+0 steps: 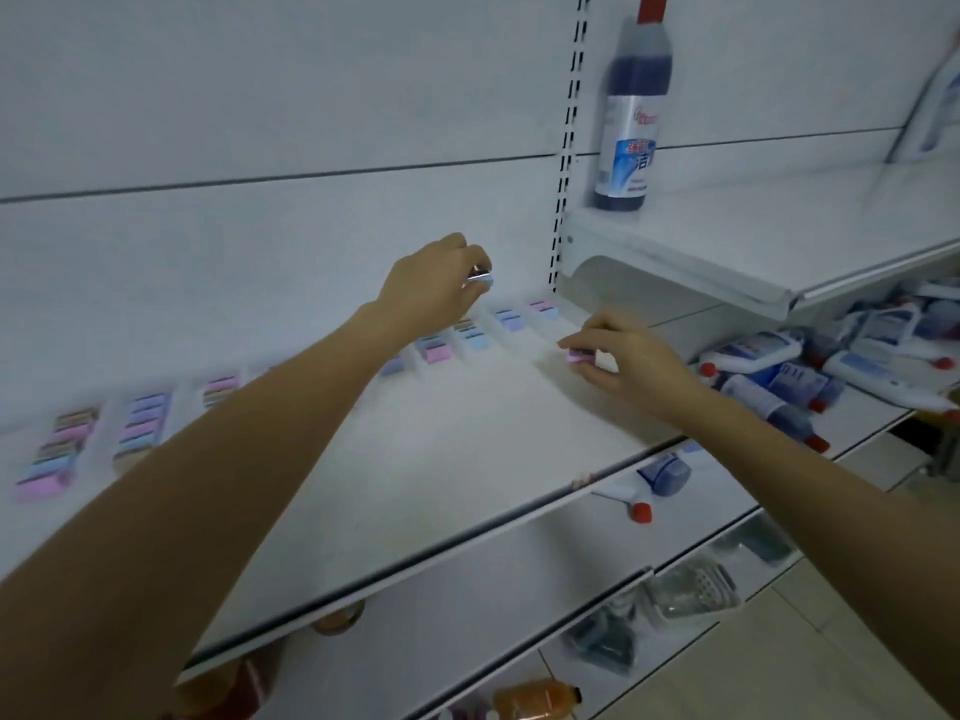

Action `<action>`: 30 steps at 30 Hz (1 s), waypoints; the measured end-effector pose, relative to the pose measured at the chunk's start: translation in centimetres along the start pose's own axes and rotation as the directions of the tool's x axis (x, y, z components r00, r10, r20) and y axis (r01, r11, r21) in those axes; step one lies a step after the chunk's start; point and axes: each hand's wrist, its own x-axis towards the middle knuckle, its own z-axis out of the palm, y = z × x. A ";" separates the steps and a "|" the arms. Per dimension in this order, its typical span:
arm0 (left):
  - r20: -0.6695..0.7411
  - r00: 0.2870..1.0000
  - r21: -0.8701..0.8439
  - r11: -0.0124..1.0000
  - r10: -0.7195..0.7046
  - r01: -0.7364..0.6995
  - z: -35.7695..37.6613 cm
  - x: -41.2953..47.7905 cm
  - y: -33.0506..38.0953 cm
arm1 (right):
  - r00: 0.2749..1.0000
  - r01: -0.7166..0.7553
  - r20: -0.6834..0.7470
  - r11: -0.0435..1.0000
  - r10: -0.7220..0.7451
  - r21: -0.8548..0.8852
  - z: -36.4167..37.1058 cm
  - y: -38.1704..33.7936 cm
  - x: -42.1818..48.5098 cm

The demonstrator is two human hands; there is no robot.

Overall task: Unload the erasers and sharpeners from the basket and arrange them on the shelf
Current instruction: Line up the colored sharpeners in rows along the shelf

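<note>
Right now the pink eraser (577, 355) is resting on or just above the shelf (467, 459), a little below the foot of the slotted upright (560, 210). The fingers of the right hand (631, 358) are pinching it from both sides. The left hand (434, 293) is hovering just left of the upright's foot, its fingers curling round a small silvery-blue piece (480, 279); blur is keeping me from telling eraser from sharpener.

The step in hand is looking like placing. Each piece should be going down flat, square to the back row of erasers (470, 337) running leftward from the upright. It should be matching that row's spacing without nudging the neighbours, and the fingers should be letting go only once it is lying still. Taller stacks (57, 454) are sitting far left of the upright.

The shelf is looking white, smooth and level, so light pieces may be sliding if pushed. Right of the upright a dark blue bottle (631, 122) is standing on a higher shelf (727, 252), and more bottles (769, 366) are lying jumbled beneath it. The basket is not showing.
</note>
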 end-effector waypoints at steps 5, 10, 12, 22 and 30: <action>0.031 1.000 -0.140 0.990 0.008 -0.003 3.3 3.7 -0.2 | 0.998 -0.033 -0.047 0.999 0.033 0.001 0.5 2.7 3.6; 0.049 0.998 -0.217 0.975 -0.046 0.055 6.0 5.0 0.8 | 0.998 0.007 -0.061 0.999 -0.005 0.044 1.8 4.3 6.3; 0.066 0.993 -0.234 0.966 -0.094 0.107 6.8 4.9 1.5 | 0.999 0.005 -0.042 0.998 -0.002 0.063 2.5 5.0 7.5; 0.055 0.923 -0.070 0.921 -0.381 0.384 8.2 3.2 4.3 | 0.989 -0.062 -0.116 0.973 0.090 0.222 4.9 7.2 8.8; 0.028 0.928 0.034 0.928 -0.371 0.370 9.0 2.7 5.0 | 0.996 -0.087 -0.020 0.993 0.088 0.077 5.3 7.7 8.4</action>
